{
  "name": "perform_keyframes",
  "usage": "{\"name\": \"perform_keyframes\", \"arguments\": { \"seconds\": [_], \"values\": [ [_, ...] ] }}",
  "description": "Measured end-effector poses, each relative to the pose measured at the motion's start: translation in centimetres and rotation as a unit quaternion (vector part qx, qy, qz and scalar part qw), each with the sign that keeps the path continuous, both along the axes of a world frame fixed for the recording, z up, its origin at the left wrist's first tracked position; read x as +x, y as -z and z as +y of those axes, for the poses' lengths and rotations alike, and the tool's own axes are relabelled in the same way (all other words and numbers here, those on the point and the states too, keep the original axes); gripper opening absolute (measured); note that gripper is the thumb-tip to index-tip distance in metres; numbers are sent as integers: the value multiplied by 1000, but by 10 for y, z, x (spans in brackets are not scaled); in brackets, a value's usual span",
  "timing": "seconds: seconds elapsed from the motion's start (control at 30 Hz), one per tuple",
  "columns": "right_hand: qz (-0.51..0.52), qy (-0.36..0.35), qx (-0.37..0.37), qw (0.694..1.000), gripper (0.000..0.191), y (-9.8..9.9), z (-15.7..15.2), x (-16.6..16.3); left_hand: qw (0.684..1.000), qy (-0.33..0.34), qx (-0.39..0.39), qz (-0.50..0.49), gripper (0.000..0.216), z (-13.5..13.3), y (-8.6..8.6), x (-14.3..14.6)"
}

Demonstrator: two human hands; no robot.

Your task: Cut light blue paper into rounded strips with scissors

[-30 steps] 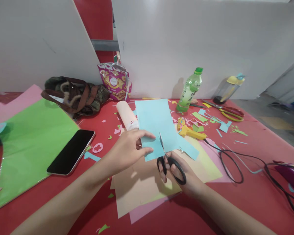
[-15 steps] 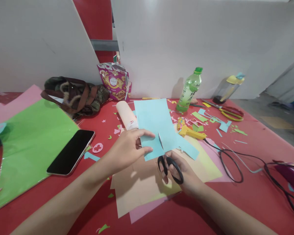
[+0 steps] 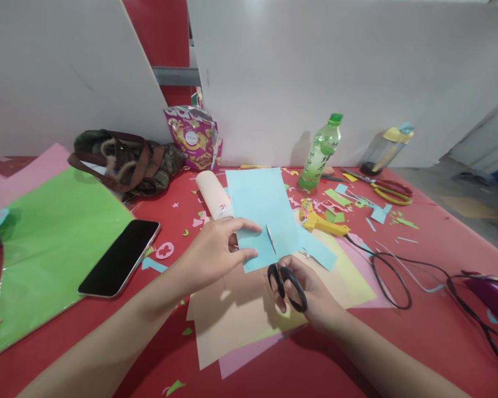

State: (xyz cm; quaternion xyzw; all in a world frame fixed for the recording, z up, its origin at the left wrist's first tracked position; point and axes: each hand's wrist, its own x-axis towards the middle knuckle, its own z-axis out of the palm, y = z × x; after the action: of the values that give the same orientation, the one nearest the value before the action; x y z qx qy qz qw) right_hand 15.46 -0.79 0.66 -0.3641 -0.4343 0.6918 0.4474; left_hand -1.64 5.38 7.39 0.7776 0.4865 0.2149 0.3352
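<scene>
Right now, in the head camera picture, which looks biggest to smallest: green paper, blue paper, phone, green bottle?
1. green paper
2. blue paper, held nearer the camera, so its real size is unsure
3. phone
4. green bottle, farthest away

Your light blue sheet point(image 3: 261, 210) is held up off the red surface point(image 3: 357, 342), tilted back, pinched at its lower left edge by your left hand point(image 3: 216, 251). A narrow flap of the same blue juts out at its lower right. Your black-handled scissors point(image 3: 280, 265), in your right hand point(image 3: 311, 293), point up into the sheet's bottom edge with the slim blades nearly closed inside a short cut and the two oval loops just below the paper.
</scene>
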Motion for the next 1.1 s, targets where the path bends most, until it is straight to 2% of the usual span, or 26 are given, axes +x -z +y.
{"name": "perform_keyframes", "arguments": {
  "seconds": [0.37, 1.1],
  "values": [
    [-10, 12, -5, 1000, 41, 0, 1, 0, 1000, -3, -21, -11, 28, 0, 1, 0],
    [-5, 28, -8, 1000, 43, -2, 2, -3, 1000, -1, -16, 2, 27, 1, 0, 1]
  ]
}}
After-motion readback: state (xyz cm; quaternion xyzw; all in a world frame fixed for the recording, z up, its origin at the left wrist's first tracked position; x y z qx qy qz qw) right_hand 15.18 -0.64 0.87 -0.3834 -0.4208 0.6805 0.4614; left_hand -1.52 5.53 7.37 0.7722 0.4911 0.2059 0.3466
